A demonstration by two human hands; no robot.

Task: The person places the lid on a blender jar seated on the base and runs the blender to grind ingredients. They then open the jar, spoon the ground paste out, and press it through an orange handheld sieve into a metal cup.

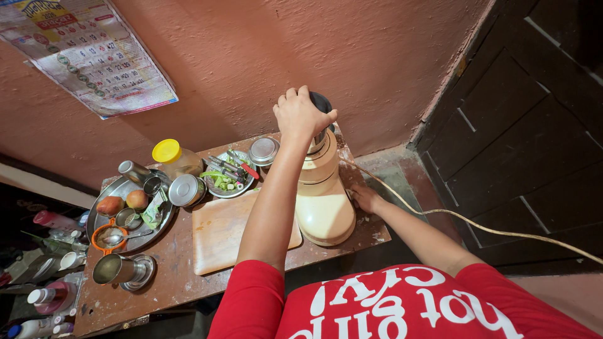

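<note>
A cream mixer grinder (325,204) stands on a small wooden table (176,276) against a reddish wall. My left hand (300,115) presses down on the dark lid of its steel jar (322,135). Beside the grinder's base, on its right side, my right hand (365,198) rests low with its fingers partly hidden behind the base. Whether that hand grips anything cannot be seen. I wear red sleeves.
A wooden cutting board (221,235) lies left of the grinder. Behind it stand a plate of green vegetables with utensils (229,177), a steel tin (264,150), a yellow-lidded jar (176,158) and a steel tray with fruit and cups (125,210). A cord (477,223) runs right.
</note>
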